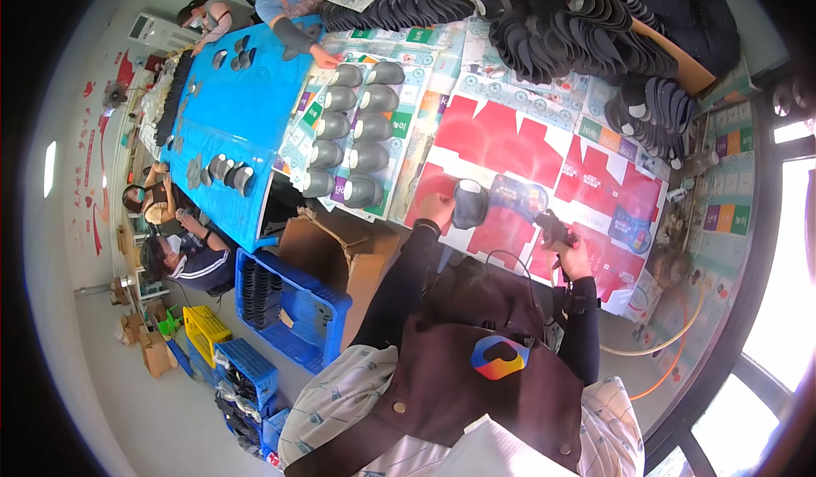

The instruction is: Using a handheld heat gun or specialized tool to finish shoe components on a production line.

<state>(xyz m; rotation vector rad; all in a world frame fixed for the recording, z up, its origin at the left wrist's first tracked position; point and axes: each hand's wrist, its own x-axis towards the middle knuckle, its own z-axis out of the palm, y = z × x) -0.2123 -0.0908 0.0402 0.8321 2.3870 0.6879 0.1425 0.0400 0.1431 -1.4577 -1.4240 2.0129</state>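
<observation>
The shoe piece (470,203) is dark grey with a paler rim. The tool (551,226) is black. Red printed sheets (510,141) with white and blue patches cover the tabletop (399,171). The apron (459,366) is dark brown with a multicoloured badge. The crate (327,307) is blue.

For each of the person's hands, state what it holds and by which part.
The left hand grips a grey shoe-upper piece at its left edge. The right hand grasps a dark tool by its lower end.
</observation>
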